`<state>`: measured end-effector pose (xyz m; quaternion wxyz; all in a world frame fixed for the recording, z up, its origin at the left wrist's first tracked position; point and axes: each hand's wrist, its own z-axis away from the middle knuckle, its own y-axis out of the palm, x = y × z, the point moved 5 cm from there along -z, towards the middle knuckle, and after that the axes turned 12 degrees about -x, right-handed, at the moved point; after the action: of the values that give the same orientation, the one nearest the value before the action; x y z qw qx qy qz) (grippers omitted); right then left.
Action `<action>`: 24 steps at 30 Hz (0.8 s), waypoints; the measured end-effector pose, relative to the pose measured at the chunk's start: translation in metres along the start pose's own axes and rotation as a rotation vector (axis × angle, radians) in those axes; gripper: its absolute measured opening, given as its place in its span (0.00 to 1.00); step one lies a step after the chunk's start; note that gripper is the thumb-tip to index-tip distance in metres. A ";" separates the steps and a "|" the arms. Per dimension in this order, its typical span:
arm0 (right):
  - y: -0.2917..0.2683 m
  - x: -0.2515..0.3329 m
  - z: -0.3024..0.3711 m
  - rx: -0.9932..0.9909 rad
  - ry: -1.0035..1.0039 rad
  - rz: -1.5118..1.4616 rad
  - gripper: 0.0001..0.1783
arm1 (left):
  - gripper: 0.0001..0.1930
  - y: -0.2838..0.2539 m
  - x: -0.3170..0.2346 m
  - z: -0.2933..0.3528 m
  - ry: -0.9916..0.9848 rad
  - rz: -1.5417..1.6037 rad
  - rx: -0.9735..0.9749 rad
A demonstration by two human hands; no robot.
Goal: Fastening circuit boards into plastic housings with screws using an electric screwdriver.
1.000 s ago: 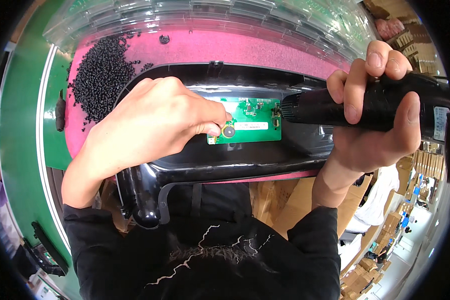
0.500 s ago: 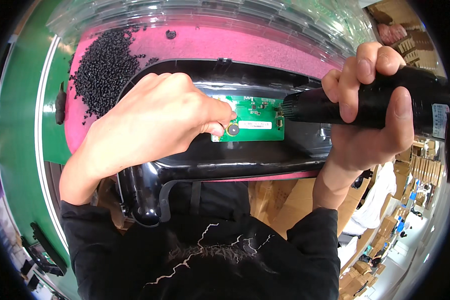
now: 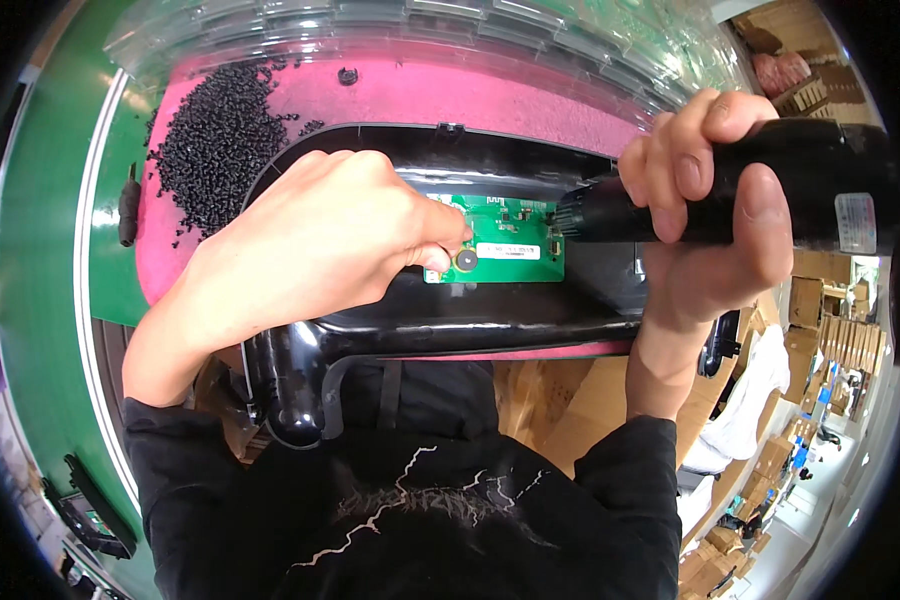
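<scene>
Green board (image 3: 518, 229), black tool (image 3: 720, 212) — hands (image 3: 320, 225) hold both.

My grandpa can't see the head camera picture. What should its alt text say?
A person's left hand pinches the left end of a green circuit board inside a curved black plastic shell, while the right hand grips a black cylindrical tool, its ribbed end by the board's right end. Small black pieces lie heaped on a pink mat.
</scene>
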<state>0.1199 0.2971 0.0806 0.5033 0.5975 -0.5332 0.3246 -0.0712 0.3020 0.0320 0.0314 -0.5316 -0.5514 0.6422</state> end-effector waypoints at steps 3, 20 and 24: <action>0.003 0.003 0.003 -0.011 -0.043 0.029 0.20 | 0.09 0.000 0.000 0.000 -0.001 0.018 -0.003; -0.001 0.023 0.012 0.087 -0.086 -0.368 0.19 | 0.04 -0.011 -0.004 -0.004 0.100 0.240 -0.370; 0.006 0.028 0.019 0.043 -0.098 -0.642 0.18 | 0.02 -0.013 -0.004 -0.004 0.059 0.430 -0.403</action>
<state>0.1171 0.2709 0.1025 0.5408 0.7607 -0.3339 0.1314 -0.0735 0.3077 0.0444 -0.1954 -0.6501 -0.5415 0.4959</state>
